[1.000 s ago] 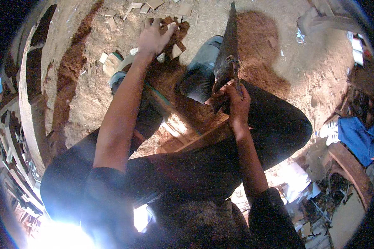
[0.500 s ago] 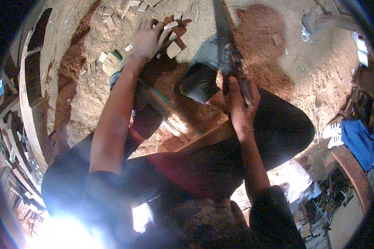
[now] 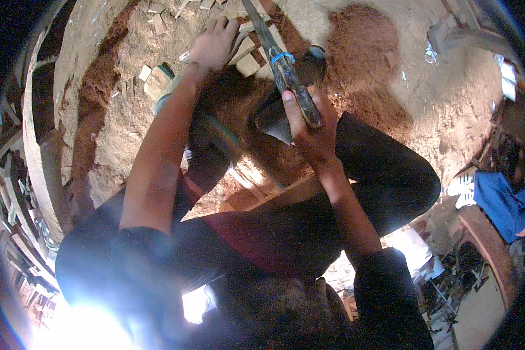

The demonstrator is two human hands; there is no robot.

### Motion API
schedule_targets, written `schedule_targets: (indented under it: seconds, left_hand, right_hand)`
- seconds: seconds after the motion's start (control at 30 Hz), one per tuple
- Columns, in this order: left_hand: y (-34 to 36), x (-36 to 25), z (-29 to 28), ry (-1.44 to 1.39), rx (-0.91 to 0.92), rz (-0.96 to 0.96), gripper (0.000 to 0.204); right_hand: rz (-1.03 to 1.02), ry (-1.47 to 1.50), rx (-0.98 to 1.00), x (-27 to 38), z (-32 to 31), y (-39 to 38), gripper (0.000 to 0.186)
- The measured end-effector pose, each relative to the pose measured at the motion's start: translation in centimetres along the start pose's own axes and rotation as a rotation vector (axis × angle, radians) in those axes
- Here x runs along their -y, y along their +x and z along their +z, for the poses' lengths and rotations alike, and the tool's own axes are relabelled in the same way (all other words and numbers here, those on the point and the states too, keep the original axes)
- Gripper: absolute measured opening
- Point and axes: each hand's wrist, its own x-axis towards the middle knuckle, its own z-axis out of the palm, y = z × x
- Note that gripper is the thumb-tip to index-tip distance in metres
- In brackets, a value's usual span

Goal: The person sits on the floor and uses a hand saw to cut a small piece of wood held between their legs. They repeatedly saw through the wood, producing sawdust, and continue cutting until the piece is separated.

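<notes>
My right hand (image 3: 316, 125) is wrapped round the dark, worn handle of a handsaw (image 3: 281, 73), which has a blue band near the blade. The long blade slants up and to the left, its far end passing just right of my left hand (image 3: 214, 45). That hand is low over the ground, fingers bent down and thumb toward a pale piece of wood (image 3: 242, 51), which it seems to grip; the fingertips are partly hidden. A squarish wood block (image 3: 248, 65) lies just below the thumb, apart from the saw.
My bent legs (image 3: 385, 169) frame the work spot. Reddish sawdust (image 3: 361, 52) covers the ground at right, and wood offcuts (image 3: 157, 81) lie at left. A long board (image 3: 286, 192) lies between my legs. A blue cloth (image 3: 499, 204) and a curved timber (image 3: 490, 251) are at far right.
My right hand has brought the saw left, and its blade now tilts toward my left hand instead of pointing nearly straight away. My left hand has shifted slightly, its fingers lying closer together.
</notes>
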Motion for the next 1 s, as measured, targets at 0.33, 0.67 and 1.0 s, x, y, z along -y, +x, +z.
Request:
schedule_targets:
  seconds: [0.33,0.67,1.0]
  left_hand:
    - [0.3,0.5,1.1,0.01,-0.037,0.056,0.036]
    - [0.3,1.8,2.5,-0.001,-0.054,0.097,0.039]
    - [0.3,2.4,3.4,0.029,-0.001,0.035,0.037]
  right_hand:
    - [-0.11,-0.125,-0.083,-2.6,1.0,-0.9,0.021]
    - [-0.061,-0.031,-0.045,-2.1,1.2,-2.8,0.023]
    - [-0.033,-0.118,0.057,-0.3,-1.3,-5.3,0.017]
